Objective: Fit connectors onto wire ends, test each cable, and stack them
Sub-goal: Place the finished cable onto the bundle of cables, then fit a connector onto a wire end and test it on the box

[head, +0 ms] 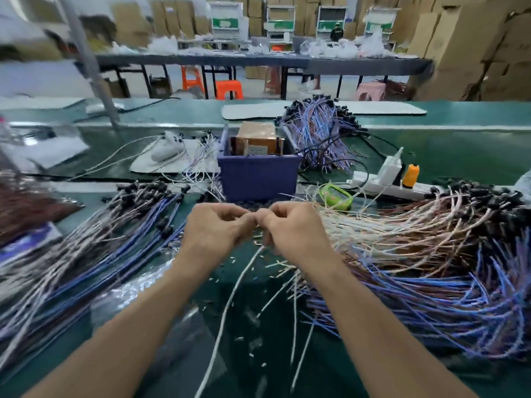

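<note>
**Both hands pinched together at the end of a white wire**

Nearest the camera, a white wire [227,307] runs up across the green bench mat [324,377] from the lower edge to the hands; small loose metal bits [238,338] lie scattered on the mat around it. Above them the left hand [212,228] and right hand [296,231] meet, fingers curled and thumb and forefinger tips pressed together; the right hand pinches the wire's upper end, which comes out just under its fingers; the left hand pinches at the same spot, but what it has hold of is hidden.

On the left lies a pile of blue and white cables [115,239] tipped with black connectors; on the right is a larger fan of white, brown and blue wires [431,268].

Just beyond the fingertips sits a heap of small black connectors [247,204], touching the front of a blue plastic bin [258,176]; a cardboard box [255,136] stands inside the bin. Right of the bin is a small green device [336,196]; past it is a white power strip [385,186] carrying an orange plug [410,175]. Behind the bin rests another bundle of blue cables [319,133]; left of it a white phone [169,145] lies on a pale pad.

Farthest off is a long dark bench [258,60] with orange stools [228,89] beneath it; stacked cardboard cartons [474,38] rise at the right.
</note>
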Available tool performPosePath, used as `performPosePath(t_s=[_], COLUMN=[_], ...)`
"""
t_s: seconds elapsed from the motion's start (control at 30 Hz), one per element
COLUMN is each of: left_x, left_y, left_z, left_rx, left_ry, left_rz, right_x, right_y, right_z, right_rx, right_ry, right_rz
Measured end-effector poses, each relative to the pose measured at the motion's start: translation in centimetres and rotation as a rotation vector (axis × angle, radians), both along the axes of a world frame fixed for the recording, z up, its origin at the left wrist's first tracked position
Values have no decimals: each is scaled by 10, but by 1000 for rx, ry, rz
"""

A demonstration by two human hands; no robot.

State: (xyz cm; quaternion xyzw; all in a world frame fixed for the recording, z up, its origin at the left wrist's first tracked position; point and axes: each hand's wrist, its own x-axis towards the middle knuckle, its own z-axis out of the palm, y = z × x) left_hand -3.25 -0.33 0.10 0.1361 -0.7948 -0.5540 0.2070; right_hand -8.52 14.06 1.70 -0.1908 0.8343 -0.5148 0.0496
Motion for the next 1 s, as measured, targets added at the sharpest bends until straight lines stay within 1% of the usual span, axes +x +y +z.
performPosePath(t_s=[0.1,0.23,0.3,0.37,0.4,0.6,0.67,0.83,0.93,1.0], left_x=[10,15,17,17,16,10,10,9,10,12], left_y=[-37,-82,-93,-96,-94,-99,-100,-94,-90,-89], left_z=[-11,-17,-22,-31,-34,-36,-37,-37,-36,-32], left_rx=[-74,-265,-392,-545,-584,-673,-661,-730,-719,-669], left_ry=[-1,-79,-128,-190,-220,-386,-385,-365,-349,-264], left_rz=[239,558,639,646,636,515,506,531,543,598], right_x=[-6,-13,-15,-19,-22,-27,-25,-22,-14,-9], right_y=[-43,-87,-104,-120,-127,-144,-142,-127,-114,-105], right_z=[-8,-16,-20,-24,-24,-30,-32,-29,-27,-28], right_rx=[38,94,135,189,202,260,243,123,96,67], right_ry=[-52,-112,-108,-83,-81,-45,-42,-21,-50,-64], right_rz=[70,142,156,149,141,137,133,72,134,171])
